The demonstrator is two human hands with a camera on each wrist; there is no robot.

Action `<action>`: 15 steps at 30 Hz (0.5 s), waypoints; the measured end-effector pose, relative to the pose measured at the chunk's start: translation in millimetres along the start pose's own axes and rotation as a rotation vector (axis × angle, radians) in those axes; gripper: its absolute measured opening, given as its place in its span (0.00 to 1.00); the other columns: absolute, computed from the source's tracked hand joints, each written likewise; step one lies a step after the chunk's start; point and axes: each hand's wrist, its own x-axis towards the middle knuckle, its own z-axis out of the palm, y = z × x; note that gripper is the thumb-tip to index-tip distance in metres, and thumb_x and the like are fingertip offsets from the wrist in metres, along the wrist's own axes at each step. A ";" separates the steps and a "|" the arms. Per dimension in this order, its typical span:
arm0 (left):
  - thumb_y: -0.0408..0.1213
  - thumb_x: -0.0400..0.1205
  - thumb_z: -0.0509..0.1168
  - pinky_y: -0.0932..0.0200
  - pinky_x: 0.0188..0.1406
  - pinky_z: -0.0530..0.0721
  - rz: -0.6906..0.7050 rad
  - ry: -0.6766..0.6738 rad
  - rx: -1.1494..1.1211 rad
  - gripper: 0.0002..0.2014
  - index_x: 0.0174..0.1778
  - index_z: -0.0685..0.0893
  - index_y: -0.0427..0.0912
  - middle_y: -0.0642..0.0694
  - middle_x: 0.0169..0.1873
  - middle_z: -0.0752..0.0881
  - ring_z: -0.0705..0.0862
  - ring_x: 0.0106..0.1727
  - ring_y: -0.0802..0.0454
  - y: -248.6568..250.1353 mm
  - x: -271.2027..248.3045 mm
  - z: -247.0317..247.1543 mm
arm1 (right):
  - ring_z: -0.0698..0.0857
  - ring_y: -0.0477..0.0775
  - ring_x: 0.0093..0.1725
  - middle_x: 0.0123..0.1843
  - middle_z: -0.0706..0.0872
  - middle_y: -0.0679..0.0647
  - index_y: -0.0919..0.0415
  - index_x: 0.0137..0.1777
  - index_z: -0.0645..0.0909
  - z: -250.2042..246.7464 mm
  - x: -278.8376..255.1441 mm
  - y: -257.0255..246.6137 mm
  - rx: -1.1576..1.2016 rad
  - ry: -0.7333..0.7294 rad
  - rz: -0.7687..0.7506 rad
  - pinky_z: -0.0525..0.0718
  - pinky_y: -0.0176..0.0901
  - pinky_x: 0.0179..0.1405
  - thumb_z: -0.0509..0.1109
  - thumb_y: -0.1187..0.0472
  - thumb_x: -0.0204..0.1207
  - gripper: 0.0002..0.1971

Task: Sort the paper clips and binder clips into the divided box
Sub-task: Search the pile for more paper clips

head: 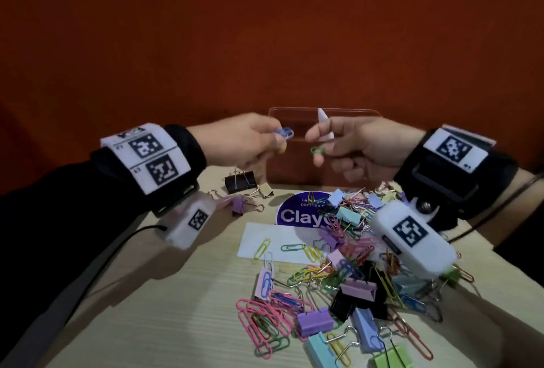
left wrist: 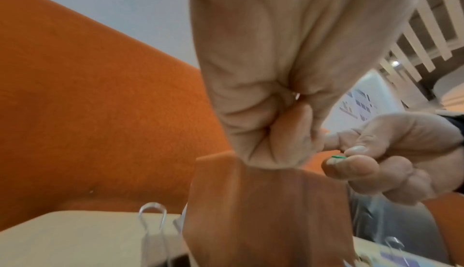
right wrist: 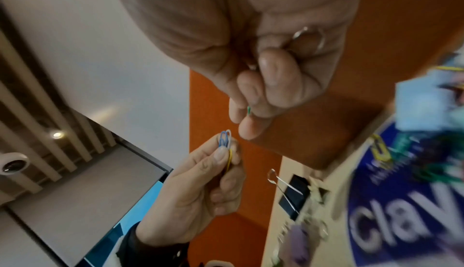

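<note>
Hands meet above the far edge of the table (head: 182,303), both raised in front of the clear divided box (head: 294,167), which stands at 12 o'clock against the orange wall (head: 265,29).

At 9 o'clock, the left hand (head: 241,141) reaches in from a black sleeve (head: 73,191). Its thumb and forefinger pinch a small bunch of paper clips (head: 284,132), blue and white in the head view; the right wrist view shows a yellow one in the same pinch. The other fingers curl under.

Below that hand, at about 10 o'clock, a black binder clip (head: 240,180) sits on the table just left of the box, with a beige one (head: 265,191) and a purple one (head: 238,205) near it.

Between the two hands a narrow gap remains; they do not touch.

At 3 o'clock, the right hand (head: 362,147) pinches a green paper clip (head: 318,150) between thumb and fingertip, the remaining fingers folded into the palm. A ring (right wrist: 310,39) shows on one finger.

Under the right wrist, from 5 to 2 o'clock, lies the mixed pile of clips (head: 347,288): coloured paper clips tangled with pastel and black binder clips. It partly covers a round blue sticker (head: 297,214) and a white card (head: 273,241). Whether the box holds any clips I cannot tell.
</note>
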 end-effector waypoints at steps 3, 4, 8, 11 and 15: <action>0.41 0.87 0.59 0.61 0.25 0.70 -0.013 0.100 0.109 0.12 0.41 0.83 0.46 0.49 0.27 0.74 0.71 0.24 0.56 10.0 13.7 -13.4 | 0.70 0.45 0.20 0.37 0.85 0.61 0.58 0.50 0.74 -1.3 8.4 -22.2 -0.156 0.127 -0.061 0.62 0.30 0.16 0.59 0.77 0.79 0.12; 0.42 0.87 0.59 0.60 0.27 0.71 -0.019 0.125 0.173 0.11 0.43 0.84 0.46 0.49 0.28 0.75 0.72 0.26 0.54 13.7 18.1 -16.0 | 0.71 0.47 0.23 0.39 0.86 0.62 0.58 0.49 0.75 -1.6 12.2 -27.7 -0.196 0.167 -0.062 0.64 0.32 0.16 0.61 0.77 0.78 0.12; 0.43 0.87 0.60 0.63 0.26 0.70 -0.021 0.230 0.351 0.11 0.53 0.88 0.46 0.52 0.31 0.79 0.73 0.28 0.58 26.2 38.0 -15.1 | 0.76 0.50 0.28 0.44 0.83 0.64 0.59 0.48 0.76 -0.2 28.8 -40.7 -0.191 0.261 -0.018 0.70 0.37 0.22 0.62 0.77 0.75 0.12; 0.37 0.84 0.63 0.67 0.29 0.77 -0.051 0.224 0.347 0.12 0.62 0.86 0.45 0.50 0.44 0.85 0.79 0.33 0.59 28.7 52.3 -10.7 | 0.79 0.53 0.33 0.42 0.79 0.63 0.60 0.46 0.76 4.3 39.0 -41.7 -0.084 0.310 -0.032 0.81 0.47 0.37 0.58 0.78 0.76 0.13; 0.28 0.82 0.62 0.55 0.63 0.81 -0.078 0.157 0.387 0.23 0.74 0.77 0.45 0.47 0.66 0.83 0.82 0.64 0.49 24.6 60.8 -6.8 | 0.75 0.55 0.40 0.46 0.76 0.64 0.61 0.51 0.78 5.3 45.7 -34.4 -0.091 0.351 -0.039 0.80 0.56 0.61 0.58 0.80 0.75 0.15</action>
